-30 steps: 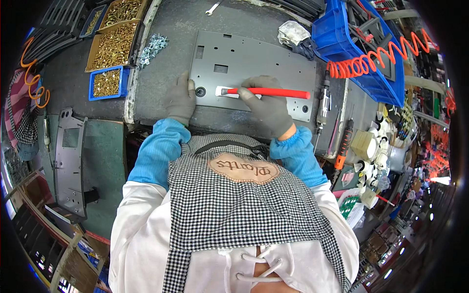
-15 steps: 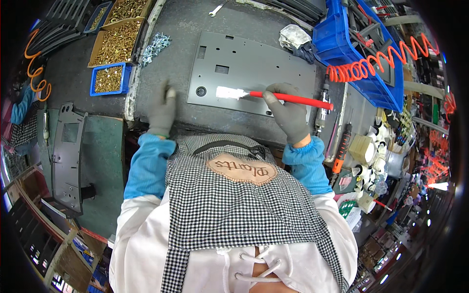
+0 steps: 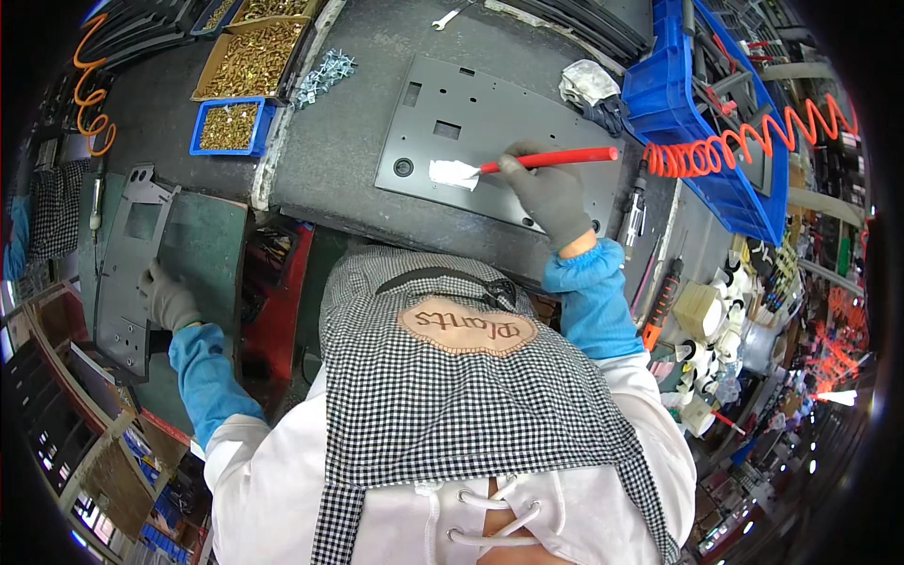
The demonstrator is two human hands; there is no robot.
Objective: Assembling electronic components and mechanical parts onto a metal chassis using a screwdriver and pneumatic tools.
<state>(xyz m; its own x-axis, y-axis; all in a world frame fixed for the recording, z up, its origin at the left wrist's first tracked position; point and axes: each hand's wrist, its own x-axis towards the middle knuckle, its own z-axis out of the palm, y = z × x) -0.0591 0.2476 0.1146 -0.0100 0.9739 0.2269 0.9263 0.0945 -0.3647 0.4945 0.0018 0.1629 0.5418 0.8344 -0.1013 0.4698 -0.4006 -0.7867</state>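
My right hand (image 3: 548, 193), in a grey glove, is closed around a red-handled tool (image 3: 570, 157). The tool's tip points left, and a white patch (image 3: 454, 173) lies at it; whether that is bristles or something on the surface I cannot tell. Beneath is a flat grey metal plate (image 3: 508, 122) with round and rectangular cut-outs, lying on the dark bench. Off to the left, my gloved left hand (image 3: 171, 298) has its fingers curled at the right edge of a long grey metal panel (image 3: 121, 292), which rests on a green board (image 3: 212, 273).
Bins of brass-coloured fittings (image 3: 229, 127) and a pile of silver screws (image 3: 325, 77) sit at the far left. On the right are a blue crate (image 3: 692, 122), an orange coiled hose (image 3: 725, 141), a power driver (image 3: 633, 217) and an orange-handled screwdriver (image 3: 664, 306). A rag (image 3: 589, 83) and wrench (image 3: 448, 19) lie behind.
My left hand has moved from beside the plate to the panel on the left. The red handle's rear end has swung away from me. The whole view has shifted slightly.
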